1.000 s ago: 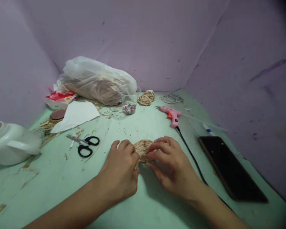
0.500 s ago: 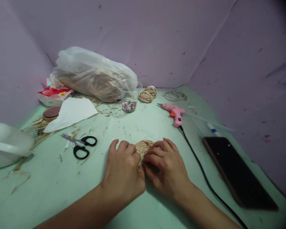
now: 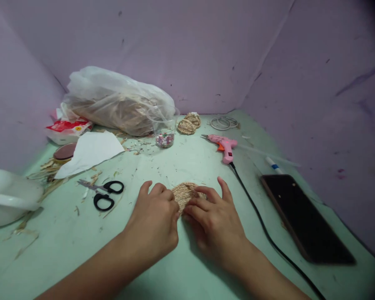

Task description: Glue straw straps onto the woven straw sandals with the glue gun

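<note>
A round, flat piece of coiled straw cord (image 3: 185, 193) lies on the table between my two hands, its near part hidden by fingers. My left hand (image 3: 158, 214) is curled closed at its left edge, gripping it there. My right hand (image 3: 211, 218) pinches the near right side with thumb and fingertips, while the outer fingers stick up. A pink glue gun (image 3: 224, 146) rests beyond my right hand, its black cable running towards me. Black-handled scissors (image 3: 108, 193) lie with blades parted, left of my left hand.
At the back sit a plastic bag of straw (image 3: 118, 104), a clear cup of beads (image 3: 164, 137), a cord bundle (image 3: 189, 123) and wire rings (image 3: 224, 123). A phone (image 3: 306, 218) and a marker (image 3: 273, 165) lie right. White paper (image 3: 92, 152) and a white jug (image 3: 11, 198) are left.
The camera view has turned slightly, shifting the scene a little left. My right hand's outer fingers have lifted and spread, showing more of the straw coil.
</note>
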A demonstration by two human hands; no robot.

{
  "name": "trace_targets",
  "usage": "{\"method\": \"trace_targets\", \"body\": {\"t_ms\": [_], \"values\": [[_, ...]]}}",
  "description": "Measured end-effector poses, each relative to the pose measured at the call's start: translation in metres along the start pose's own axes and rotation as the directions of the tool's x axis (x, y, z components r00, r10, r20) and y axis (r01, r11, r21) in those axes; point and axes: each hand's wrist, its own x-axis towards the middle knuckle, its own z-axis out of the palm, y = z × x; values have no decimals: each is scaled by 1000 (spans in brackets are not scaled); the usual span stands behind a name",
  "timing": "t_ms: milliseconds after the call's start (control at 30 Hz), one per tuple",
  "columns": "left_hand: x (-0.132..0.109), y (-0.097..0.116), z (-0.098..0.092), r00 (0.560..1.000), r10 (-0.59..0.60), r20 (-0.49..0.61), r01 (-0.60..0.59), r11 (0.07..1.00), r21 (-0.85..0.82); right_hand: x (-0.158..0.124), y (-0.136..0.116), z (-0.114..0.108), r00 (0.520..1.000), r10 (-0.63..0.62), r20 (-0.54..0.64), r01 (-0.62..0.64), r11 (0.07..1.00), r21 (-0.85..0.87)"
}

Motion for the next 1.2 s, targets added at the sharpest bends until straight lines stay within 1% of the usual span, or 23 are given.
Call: {"method": "trace_targets", "body": {"t_ms": [67, 167, 233, 267, 300, 367, 433, 500, 600, 700, 800, 867, 933, 967, 1000, 1033, 1100, 1133, 1167, 1200], "values": [[1, -2, -2, 999, -42, -11, 41, 998, -42, -2, 0, -2, 1000, -11, 16, 11, 1000, -14], [3, -7, -2, 992, -103, -76, 92, 987, -134, -2, -1, -1, 1000, 0, 22, 0, 1000, -11], [5, -11, -4, 986, -133, -102, 103, 961, -258, -1, -2, 1, 1000, 10, 27, -10, 1000, 2], [7, -15, -6, 980, -172, -104, 128, 933, -335, 0, -2, 2, 1000, 11, 26, -12, 1000, 6], [10, -18, -8, 968, -232, -93, 175, 896, -407, 1, -2, 2, 1000, 11, 25, -11, 1000, 9], [17, -26, -10, 934, -355, -34, 291, 813, -505, 2, -2, 2, 999, 4, 33, -4, 1000, 12], [25, -33, -10, 908, -416, 49, 379, 767, -518, 3, -1, 1, 999, -6, 38, 5, 1000, 20], [31, -36, -8, 909, -405, 95, 397, 776, -489, 3, 0, 1, 999, -22, 33, 21, 999, 35], [37, -35, -4, 911, -397, 113, 406, 815, -414, 4, 0, 5, 999, -45, -6, 45, 996, 75], [38, -33, -4, 908, -400, 127, 417, 821, -390, 5, -1, 11, 999, -16, -50, 21, 994, 106], [37, -35, -5, 921, -357, 153, 387, 814, -434, 6, -3, 12, 997, 24, -76, -14, 991, 133], [36, -38, -5, 930, -324, 174, 367, 796, -481, 4, -5, 7, 999, 11, -52, -2, 986, 165], [35, -43, -4, 942, -303, 143, 332, 789, -517, 3, -6, -2, 998, -25, -60, 36, 981, 191], [34, -45, -4, 948, -296, 115, 311, 789, -530, 2, -6, -6, 994, -40, -97, 59, 979, 195], [33, -47, -4, 954, -286, 91, 289, 790, -540, 2, -6, -10, 985, -43, -169, 76, 978, 194], [31, -48, -5, 955, -291, 60, 275, 789, -549, 1, -4, -14, 964, -36, -264, 88, 979, 185], [26, -51, -8, 939, -344, -22, 270, 773, -574, 1, 3, -21, 908, -1, -419, 77, 983, 165], [22, -51, -10, 915, -397, -73, 282, 759, -587, 0, 8, -24, 883, 44, -466, 39, 985, 167], [17, -51, -11, 878, -460, -130, 298, 740, -603, 0, 16, -27, 858, 141, -495, -50, 980, 192], [11, -51, -11, 834, -520, -186, 312, 721, -618, 0, 25, -31, 822, 270, -502, -172, 957, 234]]}}
